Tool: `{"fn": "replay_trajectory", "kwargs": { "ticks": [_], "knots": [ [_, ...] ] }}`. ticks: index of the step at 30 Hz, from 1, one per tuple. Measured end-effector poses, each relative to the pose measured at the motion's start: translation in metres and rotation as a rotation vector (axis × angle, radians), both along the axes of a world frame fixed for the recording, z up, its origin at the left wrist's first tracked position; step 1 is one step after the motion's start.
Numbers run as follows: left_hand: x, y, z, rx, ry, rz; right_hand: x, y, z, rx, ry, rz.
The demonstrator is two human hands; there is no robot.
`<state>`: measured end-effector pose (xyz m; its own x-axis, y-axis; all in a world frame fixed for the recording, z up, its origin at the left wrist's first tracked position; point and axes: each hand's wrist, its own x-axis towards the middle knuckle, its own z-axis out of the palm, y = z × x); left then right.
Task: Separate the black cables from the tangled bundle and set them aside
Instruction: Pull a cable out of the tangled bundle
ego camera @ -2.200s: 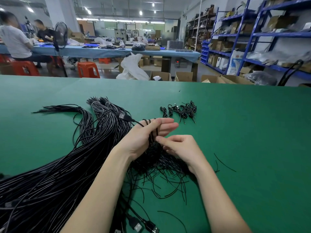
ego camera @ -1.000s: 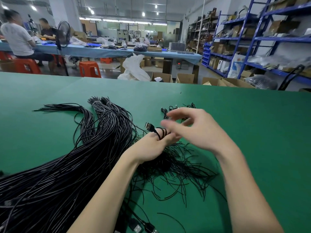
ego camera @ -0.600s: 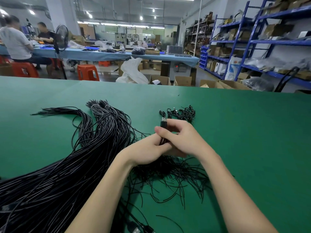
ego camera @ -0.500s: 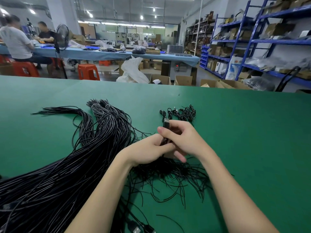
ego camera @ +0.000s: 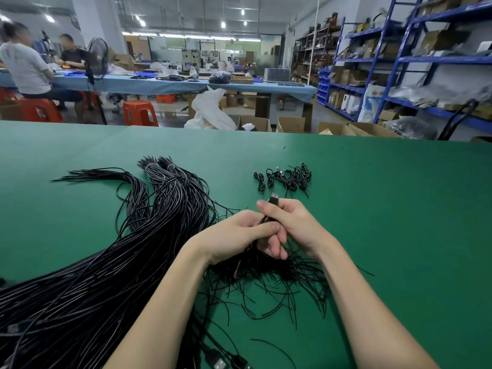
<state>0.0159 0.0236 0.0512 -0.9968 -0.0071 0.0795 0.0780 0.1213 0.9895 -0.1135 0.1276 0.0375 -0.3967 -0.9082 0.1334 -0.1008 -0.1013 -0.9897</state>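
Note:
A thick bundle of long black cables [ego camera: 111, 262] fans across the green table [ego camera: 386, 209] from the lower left up to its tied ends at the centre left. My left hand [ego camera: 239, 233] and my right hand [ego camera: 290, 222] meet above a loose tangle of thin black cable ends [ego camera: 279, 283]. Both grip one coiled black cable; its USB plug [ego camera: 273, 199] sticks up past my right fingers. A small pile of coiled black cables [ego camera: 286, 178] lies just beyond my hands.
More USB plugs [ego camera: 221, 362] lie at the near edge between my forearms. Beyond the table's far edge are cardboard boxes [ego camera: 290, 125], a white bag, red stools, people at a blue workbench [ego camera: 186, 85], and blue shelving [ego camera: 415, 62] on the right.
My right hand swung over from beside the tangle and closed on the coiled cable held by my left hand. The USB plug now points up past my right fingers.

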Motion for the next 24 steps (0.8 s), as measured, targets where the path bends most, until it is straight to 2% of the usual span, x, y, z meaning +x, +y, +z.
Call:
{"fn": "replay_trajectory", "kwargs": {
  "ticks": [7,11,15,20,24],
  "knots": [
    [-0.011,0.003,-0.002,-0.088,0.012,0.152,-0.003,0.003,0.003,-0.039,0.011,-0.254],
    [-0.017,0.008,-0.001,-0.323,0.023,0.359,0.003,-0.001,0.000,0.014,0.068,-0.489],
    [-0.021,0.008,-0.003,-0.463,0.092,0.566,0.013,-0.003,-0.009,0.090,0.089,-0.441],
    [-0.023,0.007,-0.012,-0.543,0.086,0.651,0.021,-0.006,-0.020,0.058,0.081,-0.362],
    [-0.025,0.010,-0.012,-0.420,0.136,0.575,0.021,-0.006,-0.021,0.124,0.110,-0.353]
  ]
}}
